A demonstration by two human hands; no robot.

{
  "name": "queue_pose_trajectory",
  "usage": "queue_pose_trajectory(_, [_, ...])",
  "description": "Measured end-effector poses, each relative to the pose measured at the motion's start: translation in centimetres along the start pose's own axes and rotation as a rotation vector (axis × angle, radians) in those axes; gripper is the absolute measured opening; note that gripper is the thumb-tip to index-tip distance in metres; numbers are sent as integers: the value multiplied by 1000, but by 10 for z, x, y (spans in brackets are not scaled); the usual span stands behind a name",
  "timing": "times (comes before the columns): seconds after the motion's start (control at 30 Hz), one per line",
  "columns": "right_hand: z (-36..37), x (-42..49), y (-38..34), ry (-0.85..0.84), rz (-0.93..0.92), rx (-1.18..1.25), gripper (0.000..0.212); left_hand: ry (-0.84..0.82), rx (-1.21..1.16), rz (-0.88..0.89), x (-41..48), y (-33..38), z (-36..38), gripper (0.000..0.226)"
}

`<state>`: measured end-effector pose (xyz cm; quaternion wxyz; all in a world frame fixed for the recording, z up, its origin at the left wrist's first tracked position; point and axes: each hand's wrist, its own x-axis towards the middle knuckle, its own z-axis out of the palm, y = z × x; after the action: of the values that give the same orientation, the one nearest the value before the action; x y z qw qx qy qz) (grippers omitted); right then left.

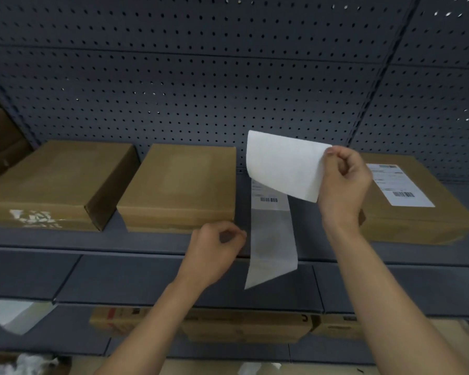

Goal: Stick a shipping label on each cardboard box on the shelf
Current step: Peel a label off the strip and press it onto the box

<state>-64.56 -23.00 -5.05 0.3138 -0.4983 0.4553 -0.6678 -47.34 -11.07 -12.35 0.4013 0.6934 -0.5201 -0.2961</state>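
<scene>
Three flat cardboard boxes lie on the grey shelf (pixel 152 243). The left box (pixel 52 180) and the middle box (pixel 184 182) have bare tops. The right box (pixel 417 201) carries a white shipping label (pixel 398 185). Between the middle and right boxes, my right hand (pixel 344 182) pinches the corner of a white label (pixel 284 163), peeled and curled upward. Below it hangs the translucent backing strip (pixel 272 239), with a barcode showing at its top. My left hand (pixel 217 253) pinches the strip's left edge at the shelf front.
A grey pegboard wall (pixel 201 90) backs the shelf. More cardboard boxes (pixel 241 326) sit on the lower shelf. White paper scraps (pixel 14 315) lie at the lower left. Stacked brown boxes (pixel 0 136) stand at the far left.
</scene>
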Motion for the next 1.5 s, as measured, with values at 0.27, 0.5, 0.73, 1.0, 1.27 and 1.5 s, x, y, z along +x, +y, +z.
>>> queue_pose_trajectory(0.27, [13,-56,-14,-347,-379,-130,8,-20,-838,-87,-2,51,-24,46])
queue_pose_trajectory(0.5, [26,-81,-5,-676,-857,-271,13,47,-940,-26,-3,49,-44,36])
queue_pose_trajectory(0.73, [34,-87,7,-856,-822,-337,30,104,-788,-50,-3,35,-59,27])
queue_pose_trajectory(1.0, [63,-65,3,-626,-374,-220,24,105,-713,-102,30,7,-105,26])
queue_pose_trajectory(1.27, [133,-61,-9,-595,318,-24,15,-24,-693,-50,77,-14,-151,23])
queue_pose_trajectory(1.5, [165,-72,-12,-469,262,-53,16,-119,-607,-9,104,-34,-181,22])
